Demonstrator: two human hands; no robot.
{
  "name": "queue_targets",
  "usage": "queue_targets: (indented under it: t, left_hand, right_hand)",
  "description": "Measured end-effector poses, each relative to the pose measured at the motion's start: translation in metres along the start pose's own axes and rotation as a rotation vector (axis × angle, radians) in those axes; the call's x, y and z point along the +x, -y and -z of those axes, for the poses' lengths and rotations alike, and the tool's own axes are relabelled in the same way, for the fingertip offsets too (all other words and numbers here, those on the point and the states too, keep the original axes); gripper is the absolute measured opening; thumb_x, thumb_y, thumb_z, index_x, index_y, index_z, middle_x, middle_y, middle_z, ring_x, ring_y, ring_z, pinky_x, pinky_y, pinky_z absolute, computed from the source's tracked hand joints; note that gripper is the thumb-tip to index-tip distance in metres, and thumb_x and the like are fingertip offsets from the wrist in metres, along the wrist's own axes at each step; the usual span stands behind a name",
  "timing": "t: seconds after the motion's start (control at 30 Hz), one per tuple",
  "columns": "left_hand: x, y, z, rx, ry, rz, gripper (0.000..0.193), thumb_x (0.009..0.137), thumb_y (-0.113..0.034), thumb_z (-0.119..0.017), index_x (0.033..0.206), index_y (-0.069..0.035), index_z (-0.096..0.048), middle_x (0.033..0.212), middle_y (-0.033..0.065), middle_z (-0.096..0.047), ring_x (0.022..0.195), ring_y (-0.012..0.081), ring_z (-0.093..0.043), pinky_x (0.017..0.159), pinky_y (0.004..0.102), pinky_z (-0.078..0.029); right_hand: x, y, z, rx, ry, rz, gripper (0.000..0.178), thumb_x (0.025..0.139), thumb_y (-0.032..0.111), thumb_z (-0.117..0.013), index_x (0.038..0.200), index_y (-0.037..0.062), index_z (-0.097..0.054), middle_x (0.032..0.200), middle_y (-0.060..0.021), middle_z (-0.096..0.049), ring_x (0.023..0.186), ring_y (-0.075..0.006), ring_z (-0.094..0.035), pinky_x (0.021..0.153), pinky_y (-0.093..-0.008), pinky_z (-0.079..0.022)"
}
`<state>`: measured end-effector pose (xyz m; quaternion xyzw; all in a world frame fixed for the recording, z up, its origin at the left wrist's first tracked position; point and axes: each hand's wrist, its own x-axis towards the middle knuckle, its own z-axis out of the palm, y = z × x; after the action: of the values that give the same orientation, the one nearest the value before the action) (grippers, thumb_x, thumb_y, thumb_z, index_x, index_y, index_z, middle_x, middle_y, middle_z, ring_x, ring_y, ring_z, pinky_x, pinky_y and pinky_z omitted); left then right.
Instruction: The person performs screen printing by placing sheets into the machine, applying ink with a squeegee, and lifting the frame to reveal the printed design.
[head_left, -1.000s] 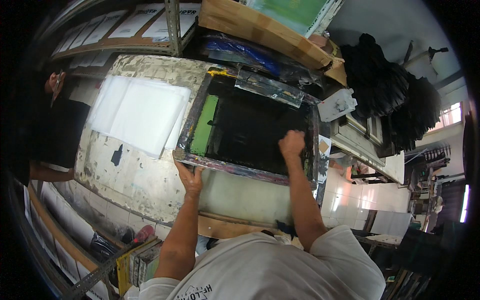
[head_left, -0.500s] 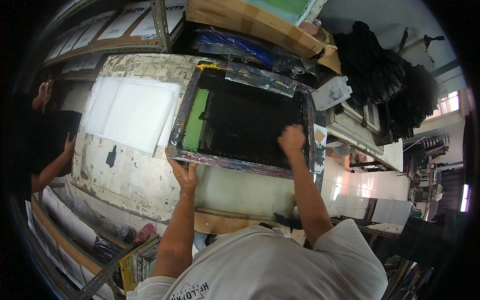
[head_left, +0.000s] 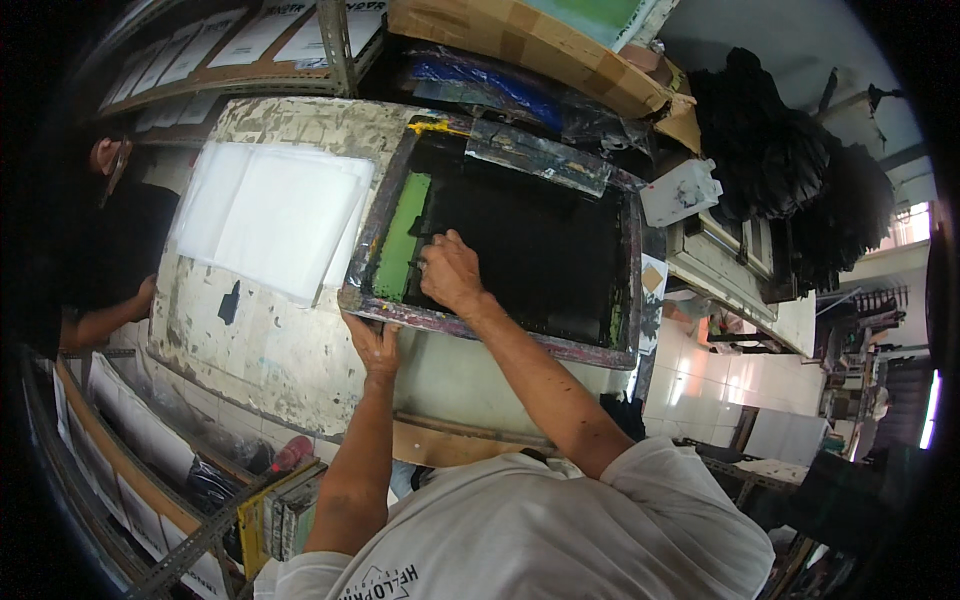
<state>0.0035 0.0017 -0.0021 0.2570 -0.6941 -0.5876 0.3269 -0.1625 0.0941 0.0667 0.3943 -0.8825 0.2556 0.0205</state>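
Note:
A screen printing frame (head_left: pixel 500 334) lies on the worn table, its mesh covered in black ink with a green strip along the left side. My left hand (head_left: pixel 375 343) grips the frame's near left corner, some of its fingers hidden by the frame. Over the left part of the inked mesh, beside the green strip, my right hand (head_left: pixel 452 272) is closed in a fist. Whatever it holds is lost against the black ink. A dark ink-stained board (head_left: pixel 538 157) lies across the frame's far edge.
White sheets (head_left: pixel 275 215) lie on the table (head_left: pixel 290 350) left of the frame, near a small dark patch. At the far left stands another person (head_left: pixel 115 320). A white plastic container (head_left: pixel 680 193) stands right of the frame; a cardboard box (head_left: pixel 530 45) sits behind.
My right hand has swept from the right side of the mesh to its left side. My left hand stays at the frame's corner. The other person's raised hand has dropped from view.

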Motion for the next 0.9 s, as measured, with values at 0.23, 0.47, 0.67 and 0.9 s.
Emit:
queue_targets:
  t: [0.23, 0.47, 0.67, 0.9]
  left_hand:
    - [-0.001, 0.012, 0.003, 0.093, -0.026, -0.076, 0.107, 0.083, -0.048, -0.073, 0.151, 0.008, -0.014, 0.145, 0.0266, -0.035, 0.133, 0.0355, -0.039, 0.113, 0.0413, -0.032]
    - [0.002, -0.002, -0.001, 0.082, -0.039, -0.050, 0.111, 0.080, -0.061, -0.073, 0.148, 0.009, -0.019, 0.137, 0.0252, -0.044, 0.121, 0.0349, -0.049, 0.107, 0.0401, -0.038]
    - [-0.001, 0.004, -0.001, -0.082, -0.035, 0.016, 0.110, 0.080, -0.055, -0.076, 0.149, 0.007, -0.018, 0.136, 0.0225, -0.046, 0.121, 0.0318, -0.051, 0.106, 0.0394, -0.039]
    - [0.002, 0.005, 0.000, -0.069, 0.039, -0.008, 0.105, 0.083, -0.049, -0.074, 0.151, 0.005, -0.013, 0.139, 0.0211, -0.043, 0.125, 0.0302, -0.048, 0.104, 0.0379, -0.041]
  right_hand:
    - [-0.091, -0.125, 0.098, -0.371, -0.054, -0.431, 0.015, 0.065, 0.012, -0.073, 0.079, 0.0071, -0.073, 0.092, -0.0158, -0.068, 0.097, -0.0346, -0.062, 0.080, -0.0461, -0.056]
    - [-0.106, -0.105, 0.105, -0.150, 0.031, -0.458, 0.020, 0.074, 0.014, -0.074, 0.091, 0.0039, -0.076, 0.107, -0.0214, -0.068, 0.106, -0.0382, -0.062, 0.094, -0.0456, -0.050]
    - [0.005, -0.046, 0.040, 0.012, 0.155, 0.066, 0.009, 0.075, 0.010, -0.069, 0.081, 0.0047, -0.072, 0.093, -0.0152, -0.063, 0.098, -0.0352, -0.057, 0.085, -0.0459, -0.052]
    - [0.098, -0.113, 0.007, -0.112, -0.069, -0.014, 0.018, 0.076, 0.012, -0.067, 0.090, 0.0044, -0.074, 0.095, -0.0147, -0.065, 0.099, -0.0347, -0.057, 0.084, -0.0464, -0.051]
